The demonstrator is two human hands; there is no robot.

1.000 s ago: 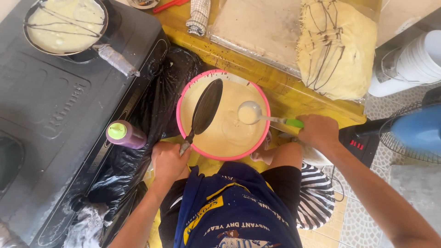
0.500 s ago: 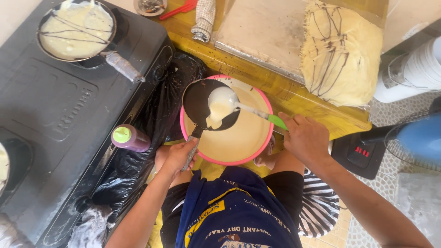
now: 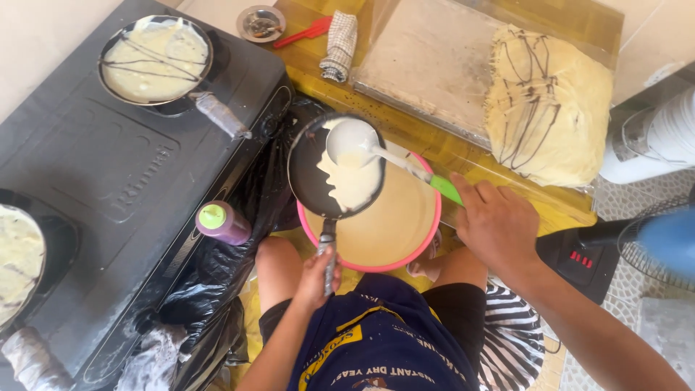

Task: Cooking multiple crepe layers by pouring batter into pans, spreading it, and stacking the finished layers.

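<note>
While the left hand (image 3: pixel 316 275) grips the handle of a small black pan (image 3: pixel 334 168) held over the pink batter bowl (image 3: pixel 423 239), the right hand (image 3: pixel 499 224) clasps a green-handled ladle (image 3: pixel 352 141) tipped above the pan, pale batter (image 3: pixel 351 181) spreading inside.

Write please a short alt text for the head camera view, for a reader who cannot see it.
The right hand tips a ladle of pale batter into a small black pan that the left hand holds over a pink bowl. On the black stove another pan cooks batter.
</note>
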